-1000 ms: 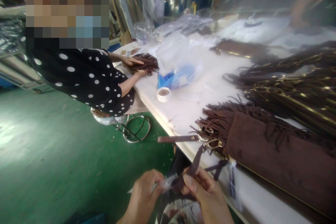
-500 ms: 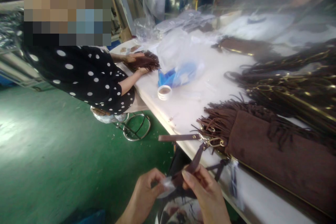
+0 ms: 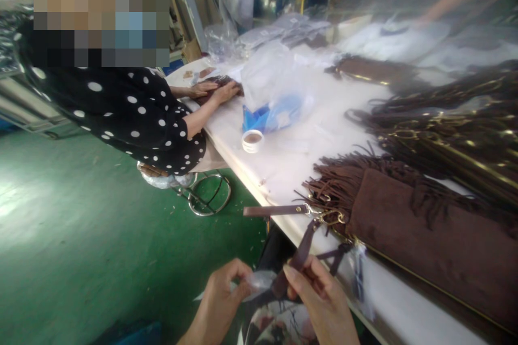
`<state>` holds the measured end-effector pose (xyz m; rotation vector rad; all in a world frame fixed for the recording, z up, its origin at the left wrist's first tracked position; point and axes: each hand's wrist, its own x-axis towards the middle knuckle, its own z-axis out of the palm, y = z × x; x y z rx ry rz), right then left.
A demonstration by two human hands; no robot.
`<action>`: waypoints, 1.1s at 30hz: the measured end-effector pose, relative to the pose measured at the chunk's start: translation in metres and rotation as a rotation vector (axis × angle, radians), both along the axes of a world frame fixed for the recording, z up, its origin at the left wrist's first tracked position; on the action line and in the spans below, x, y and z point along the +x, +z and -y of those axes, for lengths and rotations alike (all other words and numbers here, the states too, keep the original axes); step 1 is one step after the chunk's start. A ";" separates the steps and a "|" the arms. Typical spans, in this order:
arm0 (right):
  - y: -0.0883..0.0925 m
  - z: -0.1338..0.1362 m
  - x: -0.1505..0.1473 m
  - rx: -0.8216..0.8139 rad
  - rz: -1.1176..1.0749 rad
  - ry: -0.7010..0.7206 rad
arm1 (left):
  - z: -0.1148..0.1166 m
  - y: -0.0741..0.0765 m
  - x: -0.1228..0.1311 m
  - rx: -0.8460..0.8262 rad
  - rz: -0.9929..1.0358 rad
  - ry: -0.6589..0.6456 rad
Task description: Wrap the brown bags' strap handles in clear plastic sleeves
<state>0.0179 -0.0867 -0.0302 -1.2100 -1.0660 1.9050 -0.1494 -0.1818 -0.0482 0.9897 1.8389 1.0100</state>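
Observation:
Just off the table's front edge, my right hand [image 3: 318, 291] pinches a brown strap [image 3: 304, 250] between thumb and fingers. The strap runs up to a gold clasp [image 3: 334, 218] at the corner of a brown fringed suede bag [image 3: 408, 221] lying on the table. To the left, my left hand [image 3: 226, 291] is closed in a pinch on a thin, clear plastic piece [image 3: 262, 280], which reaches towards the strap's end. Whether the plastic touches the strap I cannot tell. A second short strap [image 3: 275, 210] hangs from the same corner over the edge.
More fringed bags [image 3: 453, 129] with gold hardware lie behind, at the right. A white tape roll [image 3: 253, 141] and a blue and clear plastic bag [image 3: 275, 110] rest mid-table. A co-worker in a dotted top [image 3: 133, 113] presses on a brown fringed item [image 3: 220, 86]. A stool [image 3: 210, 194] stands below.
My left hand has drawn the clear plastic slightly away from the strap's end, and more of the strap shows. The co-worker's hand has moved onto the top of the brown item.

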 end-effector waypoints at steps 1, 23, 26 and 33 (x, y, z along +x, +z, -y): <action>0.000 0.000 0.000 0.002 0.006 0.001 | 0.000 0.001 0.000 0.014 -0.023 -0.005; 0.003 -0.003 0.008 0.061 0.117 0.025 | 0.005 0.004 -0.006 0.030 -0.140 -0.032; -0.008 0.001 0.014 0.151 0.238 0.171 | 0.006 0.006 -0.012 0.055 -0.162 0.014; -0.007 0.019 0.014 0.315 0.416 0.461 | 0.003 0.010 0.003 0.135 -0.131 0.005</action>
